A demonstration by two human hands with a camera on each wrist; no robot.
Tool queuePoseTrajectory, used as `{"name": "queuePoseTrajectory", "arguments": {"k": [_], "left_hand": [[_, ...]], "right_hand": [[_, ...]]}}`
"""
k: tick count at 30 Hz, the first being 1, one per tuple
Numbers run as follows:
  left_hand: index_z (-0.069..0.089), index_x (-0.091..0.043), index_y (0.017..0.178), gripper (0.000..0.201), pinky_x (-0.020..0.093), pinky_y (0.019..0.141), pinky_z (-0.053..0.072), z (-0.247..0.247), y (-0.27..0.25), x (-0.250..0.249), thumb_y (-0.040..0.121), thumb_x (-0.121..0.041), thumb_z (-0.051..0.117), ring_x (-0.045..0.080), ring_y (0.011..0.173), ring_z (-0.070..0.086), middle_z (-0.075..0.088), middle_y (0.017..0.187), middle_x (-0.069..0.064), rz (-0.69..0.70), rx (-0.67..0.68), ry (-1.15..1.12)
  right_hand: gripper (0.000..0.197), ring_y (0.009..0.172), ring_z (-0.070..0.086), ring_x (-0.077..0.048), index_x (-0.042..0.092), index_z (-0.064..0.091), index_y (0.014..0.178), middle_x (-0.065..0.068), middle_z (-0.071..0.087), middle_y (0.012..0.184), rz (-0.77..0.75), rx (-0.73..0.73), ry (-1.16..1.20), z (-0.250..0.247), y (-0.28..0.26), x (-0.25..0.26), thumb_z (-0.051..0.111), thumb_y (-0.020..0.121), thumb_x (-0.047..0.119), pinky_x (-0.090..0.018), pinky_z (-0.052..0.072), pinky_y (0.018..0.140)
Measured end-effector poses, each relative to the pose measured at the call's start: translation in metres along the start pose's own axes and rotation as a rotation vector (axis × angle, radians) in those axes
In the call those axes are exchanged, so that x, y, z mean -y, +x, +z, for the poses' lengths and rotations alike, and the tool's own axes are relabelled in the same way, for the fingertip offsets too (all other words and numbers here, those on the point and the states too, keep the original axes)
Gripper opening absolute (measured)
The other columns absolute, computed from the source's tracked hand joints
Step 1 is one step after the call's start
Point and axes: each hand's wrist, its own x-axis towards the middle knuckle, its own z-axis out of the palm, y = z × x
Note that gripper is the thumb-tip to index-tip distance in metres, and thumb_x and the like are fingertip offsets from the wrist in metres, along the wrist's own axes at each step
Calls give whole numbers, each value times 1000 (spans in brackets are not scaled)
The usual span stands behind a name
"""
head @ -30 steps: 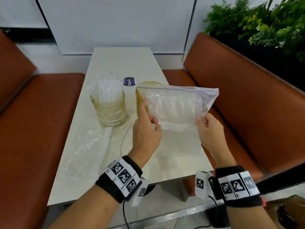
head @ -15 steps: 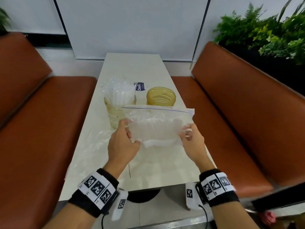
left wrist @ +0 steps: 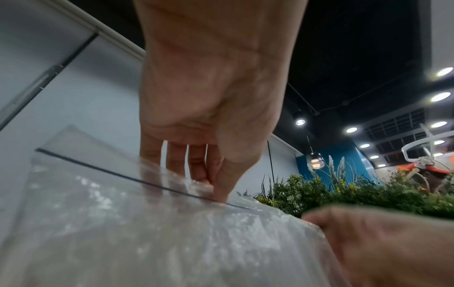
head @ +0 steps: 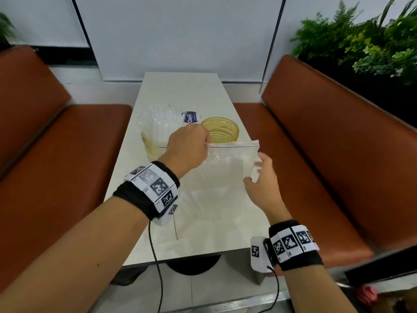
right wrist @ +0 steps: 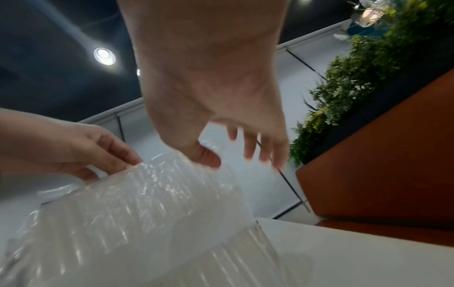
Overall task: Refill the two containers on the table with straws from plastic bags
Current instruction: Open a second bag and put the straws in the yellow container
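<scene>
A clear zip bag of wrapped straws [head: 228, 163] stands upright over the table's middle. My left hand [head: 206, 143] pinches its zip top at the left end; the left wrist view shows thumb and fingers [left wrist: 218, 191] closed on the zip line of the bag [left wrist: 147, 223]. My right hand [head: 253, 169] hovers at the bag's right side with fingers spread and blurred; the right wrist view has its thumb [right wrist: 209, 159] against the bag [right wrist: 147, 213]. Behind stand an amber container [head: 155, 147] full of wrapped straws and an empty amber container [head: 220, 129].
A small purple "ClayG" card [head: 191, 117] stands between the containers. Flat clear plastic [head: 203, 213] lies on the white table [head: 180, 86] under my hands. Orange bench seats [head: 316, 154] flank the table, and plants [head: 361, 41] rise behind the right bench.
My left hand has climbed from the bag's lower left side to its zip top. My right hand has let go of the bag's right edge and spread its fingers.
</scene>
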Motion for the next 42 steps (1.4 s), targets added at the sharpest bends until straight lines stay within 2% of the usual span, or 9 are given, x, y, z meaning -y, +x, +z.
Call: {"name": "queuePoseTrajectory", "arguments": {"k": [3, 6, 9, 13, 21, 26, 30, 39, 42], "left_hand": [[77, -22, 96, 16, 37, 76, 55, -3, 1, 2, 92, -16, 63, 29, 89, 67, 72, 98, 2, 6, -22, -35], [77, -24, 94, 11, 33, 72, 52, -2, -4, -1, 91, -21, 67, 26, 87, 67, 73, 95, -2, 38, -65, -71], [77, -26, 93, 8, 34, 71, 53, -3, -12, -4, 91, -23, 69, 25, 85, 68, 73, 93, -4, 55, -96, -87], [75, -26, 92, 7, 29, 65, 44, -7, -23, -6, 92, -23, 68, 23, 83, 66, 73, 93, -4, 88, -65, -121], [72, -6, 92, 25, 43, 63, 62, -35, -38, -3, 100, -24, 56, 21, 65, 73, 73, 83, 11, 27, 170, -475], [66, -16, 91, 24, 41, 56, 63, -26, -34, -9, 99, -37, 58, 25, 66, 74, 72, 84, 7, -69, 219, -524], [64, -19, 87, 21, 34, 51, 61, -3, -25, -11, 96, -37, 62, 20, 65, 72, 67, 81, 2, -133, 248, -612], [77, -12, 92, 21, 44, 61, 64, 16, -11, -5, 99, -21, 58, 24, 80, 71, 70, 83, 1, -164, 150, -775], [75, -11, 85, 20, 40, 57, 63, 18, -3, -3, 97, -20, 61, 22, 69, 70, 70, 78, 1, -146, 105, -708]], "right_hand": [[18, 86, 52, -12, 19, 61, 105, 9, 57, 94, -205, -433, -117, -7, -7, 30, 65, 89, 25, -24, 41, 64], [48, 47, 58, -17, 15, 69, 65, 2, 62, 52, -186, -235, -85, -10, -6, 64, 53, 97, 47, -28, 48, 53], [51, 38, 56, -14, 11, 74, 74, -4, 67, 51, 61, 129, 179, -7, 4, 83, 53, 98, 50, -22, 43, 44], [34, 37, 54, -15, 6, 69, 86, -6, 65, 51, 210, 159, 401, 0, 13, 88, 55, 100, 34, -21, 36, 37], [28, 47, 55, -11, 14, 58, 80, -1, 58, 62, 155, 336, 366, -9, 23, 87, 51, 103, 28, -24, 41, 46], [28, 53, 57, -12, 16, 55, 82, 3, 54, 62, 96, 518, 251, -15, 31, 89, 50, 103, 35, -25, 43, 51], [33, 49, 53, -11, 17, 58, 79, 1, 54, 61, 100, 463, 246, -5, 28, 90, 52, 102, 39, -24, 44, 50], [22, 44, 55, -16, 9, 59, 86, -7, 57, 62, 227, 323, 314, 3, 33, 96, 52, 101, 23, -26, 53, 45], [21, 46, 56, -16, 12, 55, 80, -7, 58, 68, 190, 277, 214, 10, 37, 101, 47, 99, 20, -24, 50, 44]]}}
